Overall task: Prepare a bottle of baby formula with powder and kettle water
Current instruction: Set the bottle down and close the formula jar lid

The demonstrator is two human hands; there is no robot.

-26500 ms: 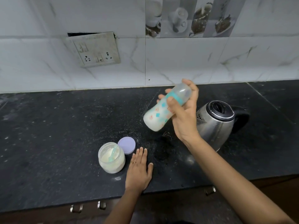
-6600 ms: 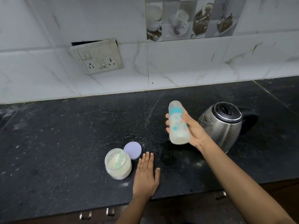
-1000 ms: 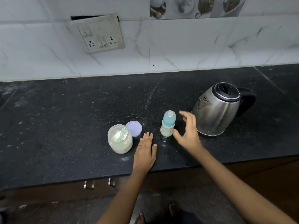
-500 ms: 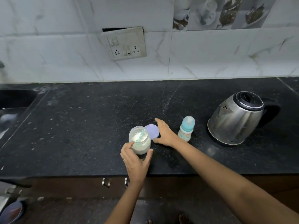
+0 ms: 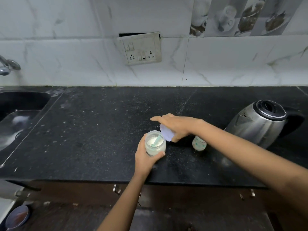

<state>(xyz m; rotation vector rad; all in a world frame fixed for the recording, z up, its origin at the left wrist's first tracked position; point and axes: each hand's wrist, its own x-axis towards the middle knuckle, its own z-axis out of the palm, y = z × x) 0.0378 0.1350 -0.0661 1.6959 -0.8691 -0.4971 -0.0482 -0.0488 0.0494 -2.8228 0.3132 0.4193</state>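
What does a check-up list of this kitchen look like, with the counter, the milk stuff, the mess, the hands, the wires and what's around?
Surface: black counter, speckled with white powder.
Job's things: open powder jar with a scoop inside; lid off and tilted; baby bottle upright, partly hidden by the arm; kettle closed.
Clutter: nothing seen.
Grippers: left hand wraps the jar; right hand holds the lid beside the jar's mouth.
Cables: nothing seen.
Surroundings: sink, tap, loose wall socket plate, tiled wall.
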